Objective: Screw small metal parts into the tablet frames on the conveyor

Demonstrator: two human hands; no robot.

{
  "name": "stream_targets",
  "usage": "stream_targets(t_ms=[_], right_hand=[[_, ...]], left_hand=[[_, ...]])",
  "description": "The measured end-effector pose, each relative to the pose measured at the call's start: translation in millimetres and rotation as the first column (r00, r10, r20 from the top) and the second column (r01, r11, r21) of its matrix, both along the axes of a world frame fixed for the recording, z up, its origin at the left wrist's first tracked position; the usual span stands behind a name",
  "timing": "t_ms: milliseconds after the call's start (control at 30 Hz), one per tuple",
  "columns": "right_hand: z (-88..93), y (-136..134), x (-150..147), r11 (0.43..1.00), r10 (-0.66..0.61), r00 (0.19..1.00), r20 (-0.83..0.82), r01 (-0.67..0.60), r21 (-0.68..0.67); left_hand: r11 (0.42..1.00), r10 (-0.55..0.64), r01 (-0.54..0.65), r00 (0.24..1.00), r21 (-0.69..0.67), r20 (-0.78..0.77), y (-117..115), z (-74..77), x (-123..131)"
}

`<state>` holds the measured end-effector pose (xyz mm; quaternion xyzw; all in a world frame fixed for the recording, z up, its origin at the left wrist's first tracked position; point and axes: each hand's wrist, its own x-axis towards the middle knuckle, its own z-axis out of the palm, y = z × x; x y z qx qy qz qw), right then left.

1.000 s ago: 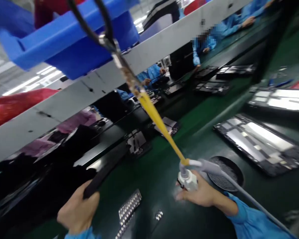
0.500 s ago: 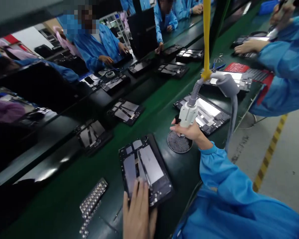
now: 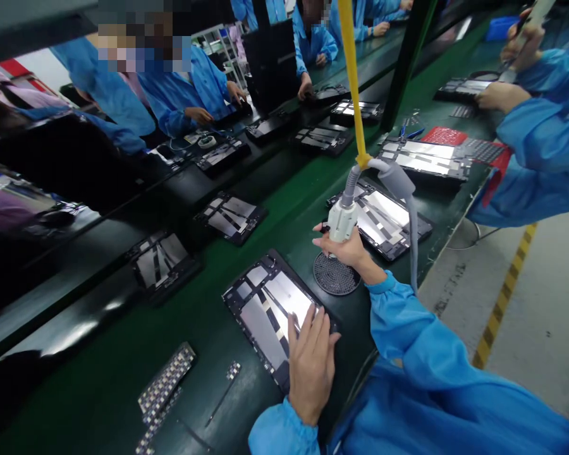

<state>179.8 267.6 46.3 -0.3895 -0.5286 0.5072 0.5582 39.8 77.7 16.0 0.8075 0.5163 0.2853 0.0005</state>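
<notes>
My left hand lies flat, fingers stretched, over the near right part of an opened tablet, whose silver battery panels and black frame face up. My right hand is wrapped round a white electric screwdriver with a grey cord, hung from a yellow strap. Beneath that hand is a round, dark plate full of small holes; the screwdriver's tip is hidden by my hand. Just beyond the plate lies another opened tablet.
Strips of small parts and a thin dark strip lie at the lower left on the green bench. More opened tablets line the far side. On the right, a co-worker's hands work with another tool. A dark post stands beyond the strap.
My left hand has moved right and up across the tablet, its blue cuff now showing. The tablet has turned anticlockwise. A thin strip's patterned end is now uncovered. My right hand keeps the screwdriver over the plate.
</notes>
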Motion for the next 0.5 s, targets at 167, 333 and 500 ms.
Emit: stream_targets(t_ms=[167,333,500], right_hand=[[-3.3,1.5,-1.7,1.0,0.026,0.999,0.034,-0.026,-0.005],[-5.2,-0.5,-2.5,0.999,0.026,0.998,0.058,-0.025,-0.021],[-9.2,-0.5,-2.1,0.999,0.046,0.996,0.074,-0.046,-0.002]], left_hand=[[0.983,0.167,-0.18,0.964,0.045,0.209,-13.7,10.8,-30.6],[0.933,0.344,-0.36,0.896,0.007,0.28,-21.1,28.0,-60.2],[0.804,0.579,-0.586,0.733,-0.101,0.357,-29.6,26.4,-91.9]])
